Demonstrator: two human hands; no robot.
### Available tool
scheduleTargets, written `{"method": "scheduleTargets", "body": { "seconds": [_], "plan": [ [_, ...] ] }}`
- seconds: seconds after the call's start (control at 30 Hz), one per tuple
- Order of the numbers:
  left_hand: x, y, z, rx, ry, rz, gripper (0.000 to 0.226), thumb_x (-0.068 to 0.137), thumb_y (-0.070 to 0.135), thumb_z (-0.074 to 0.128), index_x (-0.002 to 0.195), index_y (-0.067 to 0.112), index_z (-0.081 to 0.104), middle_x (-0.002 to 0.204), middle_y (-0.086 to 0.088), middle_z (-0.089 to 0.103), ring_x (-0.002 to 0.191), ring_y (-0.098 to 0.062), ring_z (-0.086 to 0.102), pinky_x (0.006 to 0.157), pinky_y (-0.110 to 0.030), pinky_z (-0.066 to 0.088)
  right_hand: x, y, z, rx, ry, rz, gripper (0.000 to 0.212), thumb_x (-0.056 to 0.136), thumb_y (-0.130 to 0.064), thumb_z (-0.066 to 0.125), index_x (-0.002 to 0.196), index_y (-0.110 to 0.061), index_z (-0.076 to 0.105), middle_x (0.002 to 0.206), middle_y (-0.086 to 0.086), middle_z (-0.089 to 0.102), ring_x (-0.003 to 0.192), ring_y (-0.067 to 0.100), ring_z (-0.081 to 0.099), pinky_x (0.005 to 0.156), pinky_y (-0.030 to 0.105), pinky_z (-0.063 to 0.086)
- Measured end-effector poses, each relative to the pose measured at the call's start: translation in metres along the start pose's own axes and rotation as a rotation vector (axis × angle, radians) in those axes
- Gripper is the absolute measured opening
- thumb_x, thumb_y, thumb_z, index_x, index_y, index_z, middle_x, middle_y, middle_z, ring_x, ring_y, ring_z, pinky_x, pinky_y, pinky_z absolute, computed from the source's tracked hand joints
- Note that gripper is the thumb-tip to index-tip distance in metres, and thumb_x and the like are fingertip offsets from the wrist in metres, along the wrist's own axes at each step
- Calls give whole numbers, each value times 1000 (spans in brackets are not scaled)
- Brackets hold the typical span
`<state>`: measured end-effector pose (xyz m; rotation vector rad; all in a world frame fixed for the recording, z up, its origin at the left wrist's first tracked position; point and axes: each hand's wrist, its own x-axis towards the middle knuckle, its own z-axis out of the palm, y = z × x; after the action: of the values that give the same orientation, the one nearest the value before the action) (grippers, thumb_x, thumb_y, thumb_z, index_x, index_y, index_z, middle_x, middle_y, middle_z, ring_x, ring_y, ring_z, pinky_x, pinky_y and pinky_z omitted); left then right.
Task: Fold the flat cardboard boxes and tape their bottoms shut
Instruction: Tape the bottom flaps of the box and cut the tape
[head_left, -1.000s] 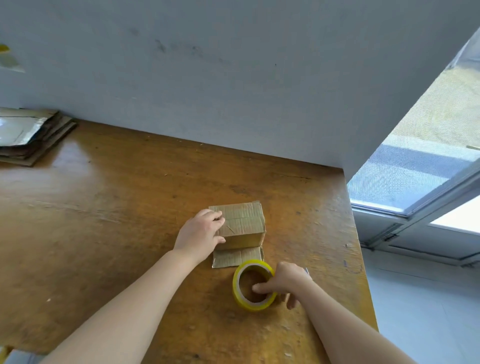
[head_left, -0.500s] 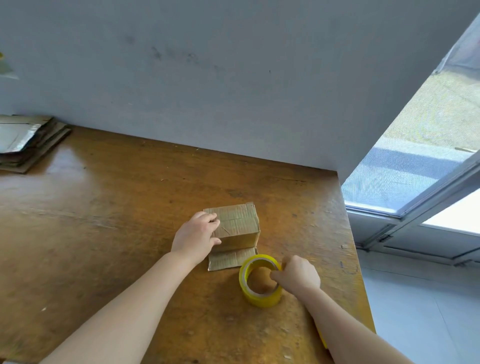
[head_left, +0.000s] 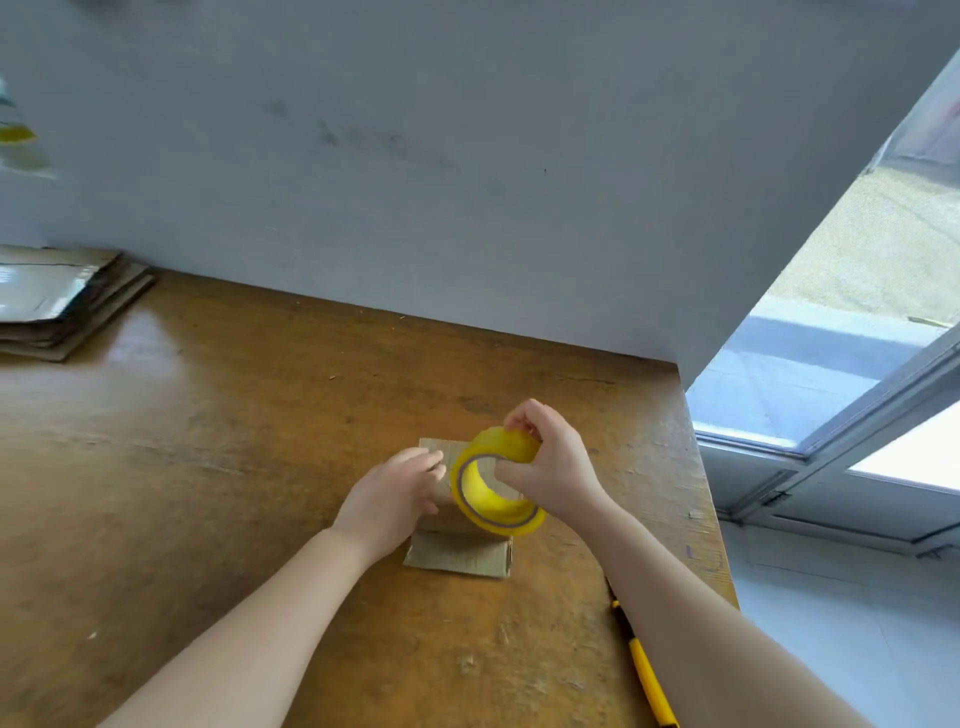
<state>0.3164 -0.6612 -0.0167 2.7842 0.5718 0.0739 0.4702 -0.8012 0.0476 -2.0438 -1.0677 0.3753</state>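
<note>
The right hand's fingers (head_left: 524, 415) curl over the top of the yellow tape roll (head_left: 493, 491) and the thumb hooks into its core, so the right hand (head_left: 558, 470) holds the roll lifted off the counter (head_left: 208, 467), just above the cardboard box (head_left: 435, 448). The left hand (head_left: 389, 499) holds that box from its left side, fingers laid over the top and thumb apparently on the near face, though blur softens this. The box stands toward the counter's right edge, about midway between near and far edges. One flap (head_left: 457, 556) lies flat on the counter toward the person.

Risks, as I judge them:
- No free tape end shows. Finding it probably takes both hands, and once the left hand lets go the light box may slide or its folded flaps spring open.
- Tape pulled with the roll this close could stick to itself or land crooked across the seam.
- A yellow-handled tool (head_left: 647, 675), perhaps a utility knife, lies at the near right edge beside the right forearm, which could knock it off.

Counts: two hands, one tape roll, one folded box, one yellow tool, and one stack of flat cardboard (head_left: 57, 306) at the far left corner. It holds several sheets, but the exact number is not readable.
</note>
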Motion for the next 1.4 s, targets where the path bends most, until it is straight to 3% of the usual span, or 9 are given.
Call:
{"method": "scheduleTargets", "body": {
  "seconds": [0.17, 0.3, 0.4, 0.5, 0.73, 0.97, 1.13, 1.27, 1.4],
  "plan": [
    [-1, 9, 8, -85, -89, 83, 53, 95, 18, 56, 145, 29, 42, 155, 17, 28, 144, -5, 22, 112, -26, 32, 3, 1, -2, -188, -105, -51, 35, 62, -19, 74, 88, -28, 51, 91, -4, 51, 80, 19, 49, 65, 31, 45],
    [7, 14, 11, -416, -87, -80, 54, 88, 8, 52, 136, 32, 54, 148, 11, 43, 140, -8, 33, 107, -27, 38, 7, -6, 3, -328, -134, -72, 31, 67, -21, 70, 94, -23, 54, 93, -6, 48, 79, 20, 51, 63, 33, 47],
    [10, 23, -4, -848, 13, -330, 41, 87, 3, 47, 96, 33, 73, 109, 10, 70, 114, -12, 59, 91, -23, 43, 12, -11, 9, -414, -148, -91, 30, 69, -21, 69, 96, -21, 55, 96, -4, 51, 79, 22, 53, 62, 34, 48],
    [11, 30, -17, -1005, 57, -411, 34, 88, 16, 44, 77, 28, 74, 68, 19, 68, 77, -5, 60, 70, -23, 43, 15, -15, 14, -481, -145, -91, 29, 72, -22, 67, 98, -21, 55, 97, -4, 51, 79, 23, 54, 61, 32, 47],
    [15, 37, -21, -910, 181, -531, 48, 95, 41, 52, 66, 6, 68, 71, -14, 68, 69, -26, 61, 64, -34, 42, 20, -23, 25, -557, -153, -98, 26, 75, -19, 63, 99, -22, 52, 95, -3, 50, 75, 21, 50, 57, 28, 41],
    [27, 36, -28, -919, 190, -620, 34, 88, 25, 68, 59, 13, 56, 65, -15, 62, 68, -37, 61, 68, -50, 55, 23, -28, 28, -578, -193, -89, 28, 76, -22, 64, 102, -22, 53, 98, -3, 50, 79, 19, 50, 61, 30, 46],
    [30, 24, -11, -904, 175, -615, 34, 95, 25, 55, 65, 14, 45, 70, -11, 55, 74, -36, 59, 74, -60, 53, 32, -19, 12, -217, -304, 127, 52, 65, -42, 80, 108, -25, 57, 102, -5, 60, 90, 17, 59, 72, 33, 51],
    [29, 26, -14, -879, 141, -572, 34, 99, 28, 50, 68, 15, 42, 71, -6, 51, 69, -24, 50, 68, -48, 49, 30, -5, 1, 33, -327, 289, 49, 63, -44, 86, 94, -15, 62, 85, 3, 64, 72, 16, 60, 64, 38, 53],
    [30, 35, -16, -820, 224, -465, 32, 99, 24, 48, 70, 13, 41, 73, -6, 54, 65, -15, 46, 55, -30, 32, 32, 1, -4, 67, -310, 305, 63, 58, -53, 85, 105, -18, 62, 94, 1, 66, 84, 18, 63, 74, 40, 57]
  ]
}}
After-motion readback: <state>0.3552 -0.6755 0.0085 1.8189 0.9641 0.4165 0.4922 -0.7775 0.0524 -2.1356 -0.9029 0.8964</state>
